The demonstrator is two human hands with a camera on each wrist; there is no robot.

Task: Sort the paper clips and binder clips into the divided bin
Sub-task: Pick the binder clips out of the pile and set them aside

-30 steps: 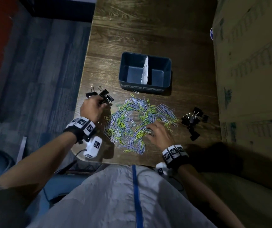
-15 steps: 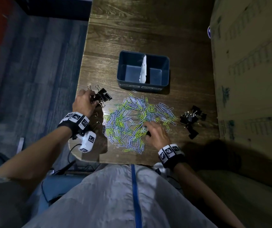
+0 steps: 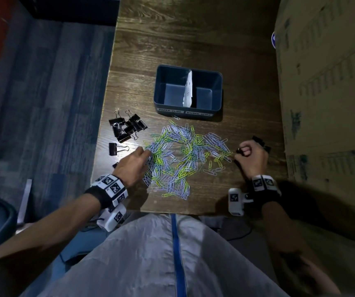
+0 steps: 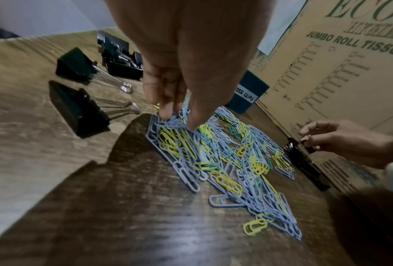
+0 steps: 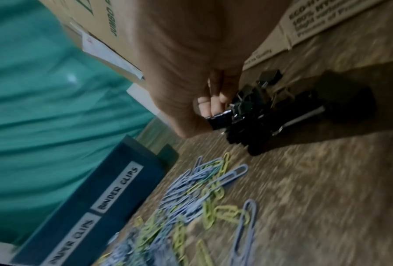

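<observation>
On the near half of the wooden table (image 3: 172, 39), a spread of blue, yellow and green paper clips (image 3: 183, 155) lies loose, just short of the divided bin (image 3: 188, 91). Bin sits beyond the pile toward the far side; front wall labelled PAPER CLIPS at left, BINDER CLIPS at right; white paper divider (image 3: 188, 88) stands between the two cells. Both cells look empty, so sorting has barely begun, by my reading.

Left hand (image 3: 132, 165): fingertips (image 4: 168, 111) come down together on the left edge of the paper-clip pile, pinching a few blue clips. Likely gathering a small bunch for the left cell, which lies on that hand's side.

Left binder clips (image 3: 127, 127): a black cluster at the table's left edge, with one apart and nearer, all untouched and well clear of the bin.

Right hand (image 3: 250, 156): fingers curled tight round black binder clips (image 5: 247, 115) from the right-hand cluster beside the cardboard box (image 3: 326, 103). Wrist view shows thumb and fingers clamped on one clip body with several more tangled against it. How many will lift together cannot be told.

Judgement: each hand works the stock nearest it, so the loads can travel to separate cells without crossing. Risk: tangled clips dropping short of the bin.
</observation>
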